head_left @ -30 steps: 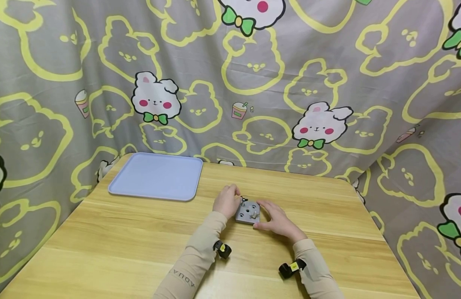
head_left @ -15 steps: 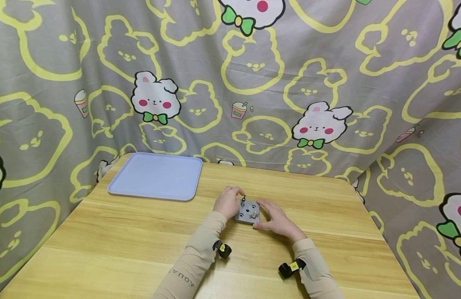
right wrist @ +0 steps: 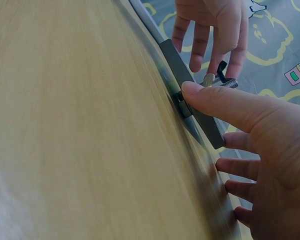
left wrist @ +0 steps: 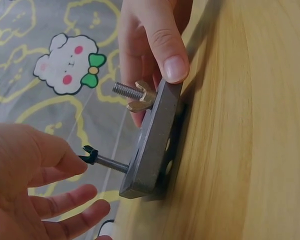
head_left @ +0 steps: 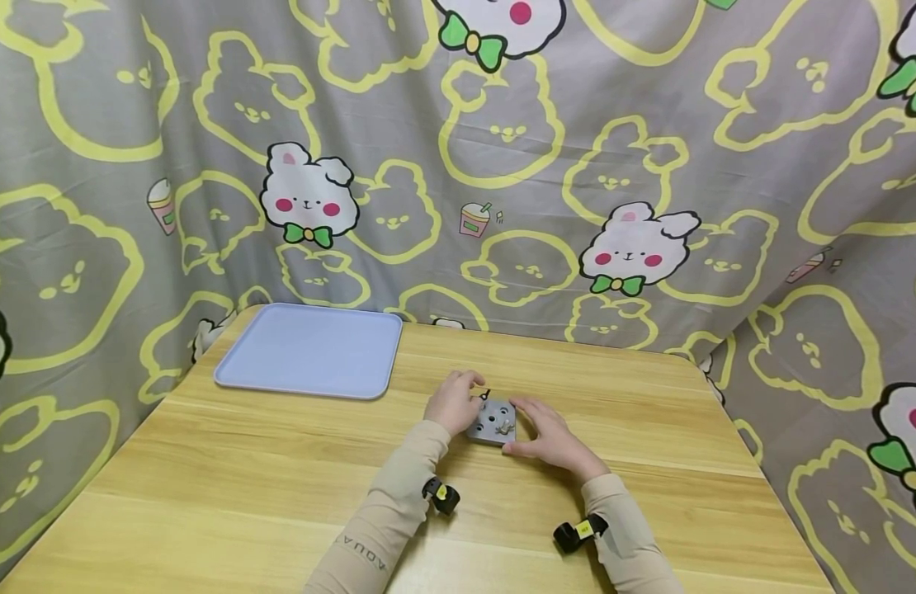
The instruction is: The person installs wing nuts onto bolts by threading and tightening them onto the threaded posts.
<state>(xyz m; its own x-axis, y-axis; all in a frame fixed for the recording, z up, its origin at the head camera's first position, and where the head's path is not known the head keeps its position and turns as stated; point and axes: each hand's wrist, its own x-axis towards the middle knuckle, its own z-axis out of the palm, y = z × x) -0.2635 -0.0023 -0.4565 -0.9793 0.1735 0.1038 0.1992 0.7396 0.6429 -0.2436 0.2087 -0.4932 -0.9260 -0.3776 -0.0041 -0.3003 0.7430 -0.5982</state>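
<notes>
A small grey square plate (head_left: pixel 491 435) with round holes is low over the table, two threaded bolts rising from its top. A brass-coloured wing nut (left wrist: pixel 142 97) sits low on one bolt. On the other bolt (left wrist: pixel 112 164), at its upper end, is a black wing nut (left wrist: pixel 91 154). My left hand (head_left: pixel 452 402) has its thumb and forefinger on either side of this black wing nut, its other fingers spread. Thumb on the near edge and fingers on the far side, my right hand (head_left: pixel 549 436) grips the plate; several of its fingertips are hidden behind it in the left wrist view.
A pale blue tray (head_left: pixel 309 351) lies at the back left of the wooden table (head_left: pixel 280 478). Behind the table hangs a grey curtain (head_left: pixel 398 272) with cartoon prints. Both wrists carry black camera straps.
The black wing nut has turned on its bolt, its wings now at a different angle. My left fingers have shifted slightly around it. The right hand and the plate stay put.
</notes>
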